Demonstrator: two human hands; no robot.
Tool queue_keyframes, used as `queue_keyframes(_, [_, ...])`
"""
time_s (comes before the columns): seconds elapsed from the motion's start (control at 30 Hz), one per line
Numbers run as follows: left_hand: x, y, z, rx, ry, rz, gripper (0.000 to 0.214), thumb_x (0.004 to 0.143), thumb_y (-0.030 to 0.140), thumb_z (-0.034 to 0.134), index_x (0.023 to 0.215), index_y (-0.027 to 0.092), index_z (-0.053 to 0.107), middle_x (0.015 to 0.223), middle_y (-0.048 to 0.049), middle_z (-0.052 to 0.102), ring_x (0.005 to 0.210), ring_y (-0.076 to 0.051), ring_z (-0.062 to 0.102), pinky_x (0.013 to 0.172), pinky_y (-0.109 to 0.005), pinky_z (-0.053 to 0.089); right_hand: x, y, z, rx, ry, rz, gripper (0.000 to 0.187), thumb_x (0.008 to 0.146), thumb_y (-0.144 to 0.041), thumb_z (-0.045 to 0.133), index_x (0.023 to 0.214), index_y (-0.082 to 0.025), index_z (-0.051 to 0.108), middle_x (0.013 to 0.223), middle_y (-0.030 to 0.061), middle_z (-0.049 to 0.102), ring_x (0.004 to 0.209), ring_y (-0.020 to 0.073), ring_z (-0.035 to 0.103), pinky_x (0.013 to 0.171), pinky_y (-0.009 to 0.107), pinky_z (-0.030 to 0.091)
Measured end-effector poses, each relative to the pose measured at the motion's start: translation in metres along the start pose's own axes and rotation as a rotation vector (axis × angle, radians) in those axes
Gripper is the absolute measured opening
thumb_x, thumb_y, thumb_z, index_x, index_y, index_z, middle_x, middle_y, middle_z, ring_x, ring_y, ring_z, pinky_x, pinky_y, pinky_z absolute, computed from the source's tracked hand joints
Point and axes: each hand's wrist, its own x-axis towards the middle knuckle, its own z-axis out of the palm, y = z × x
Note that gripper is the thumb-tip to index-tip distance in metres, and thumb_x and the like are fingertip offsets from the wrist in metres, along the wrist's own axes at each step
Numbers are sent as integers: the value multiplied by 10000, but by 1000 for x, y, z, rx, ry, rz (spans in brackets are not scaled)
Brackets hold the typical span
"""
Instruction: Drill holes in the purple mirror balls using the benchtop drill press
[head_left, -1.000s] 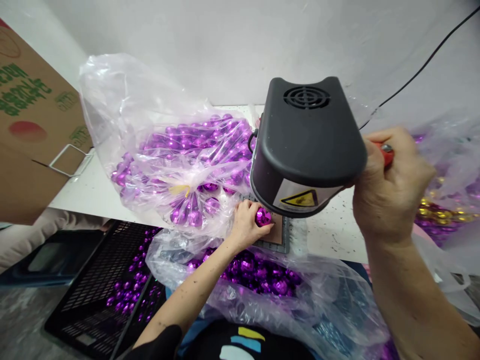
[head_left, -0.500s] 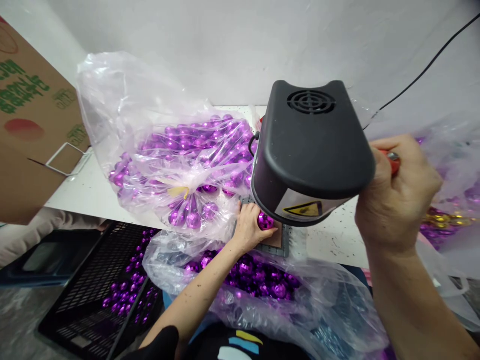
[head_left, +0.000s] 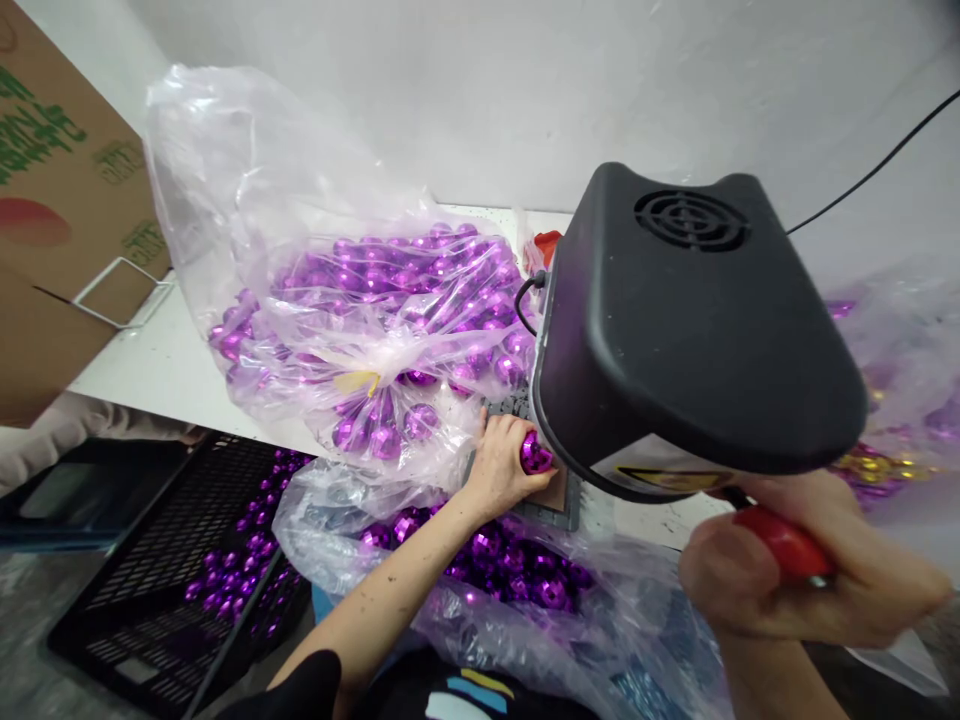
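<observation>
My left hand (head_left: 501,462) pinches a faceted purple ball (head_left: 535,455) and holds it on the brown pad (head_left: 556,492) of the grey base plate beneath the black press head (head_left: 690,330). My right hand (head_left: 810,565) is wrapped round the red lever handle (head_left: 784,545), low at the right, close to the camera. The press head hides most of the pad and the space above the ball.
A clear bag full of purple balls (head_left: 375,320) lies on the white table (head_left: 157,365) to the left. Another open bag of purple balls (head_left: 510,565) rests in my lap. A black crate (head_left: 172,570) stands lower left, a cardboard box (head_left: 52,200) far left, bagged gold balls (head_left: 892,465) right.
My right hand has pulled the red handle down and toward me, and the black press head has come lower and nearer. My left hand has kept the ball on the pad.
</observation>
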Motion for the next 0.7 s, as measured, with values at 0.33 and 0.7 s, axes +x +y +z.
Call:
queue_keyframes(0.33, [-1, -3, 3, 66, -5, 31, 400, 753, 326, 828, 1097, 341, 624, 1082, -63, 651, 1124, -349, 590, 1042, -641, 456, -52, 5, 7, -179, 33, -158, 346, 738, -281, 640, 1080, -319, 669, 915, 49, 695, 820, 288, 665, 647, 537, 580])
queue_keyframes(0.7, [-1, 5, -3, 31, -13, -5, 428, 730, 389, 820, 1071, 216, 628, 1104, -80, 652, 1128, -309, 567, 1186, -570, 291, -65, 10, 26, -191, 113, -278, 436, 812, -175, 604, 1244, -188, 548, 1024, 97, 628, 956, 245, 625, 777, 484, 568])
